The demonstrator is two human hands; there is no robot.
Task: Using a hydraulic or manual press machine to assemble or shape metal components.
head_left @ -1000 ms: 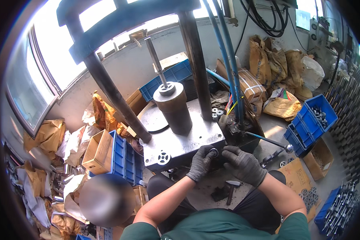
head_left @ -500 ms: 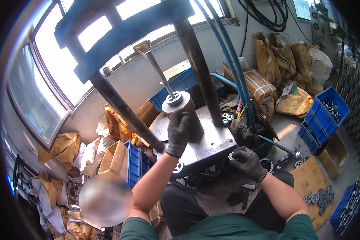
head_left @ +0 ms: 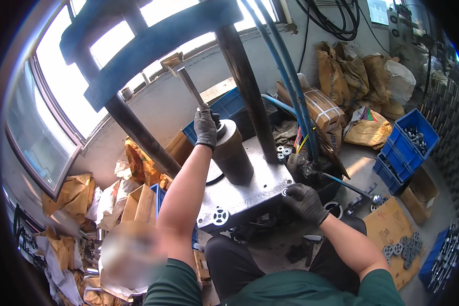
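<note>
My left hand (head_left: 205, 127), in a dark glove, is closed around the lower part of an upright metal shaft (head_left: 190, 85), just above a thick steel cylinder (head_left: 234, 158). The cylinder stands on the metal bed (head_left: 273, 181) of a press; the hand covers part of its top. At the bed's right front corner, my gloved right hand (head_left: 307, 204) pinches a small metal ring (head_left: 284, 192) between its fingertips. A spoked wheel (head_left: 220, 216) lies near the bed's front edge, left of the right hand.
The press's blue crossbeam (head_left: 163, 46) and dark posts (head_left: 245, 86) frame the bed. Small bearings (head_left: 281, 155) sit by the right post. A hammer (head_left: 311, 249) is on the floor. Blue crates (head_left: 410, 145) and cardboard (head_left: 385, 229) with spoked wheels (head_left: 408, 250) are at right.
My left hand has moved up from the cylinder's side and now grips the shaft. My right hand still holds the ring, slightly farther left in view. The view has shifted a little.
</note>
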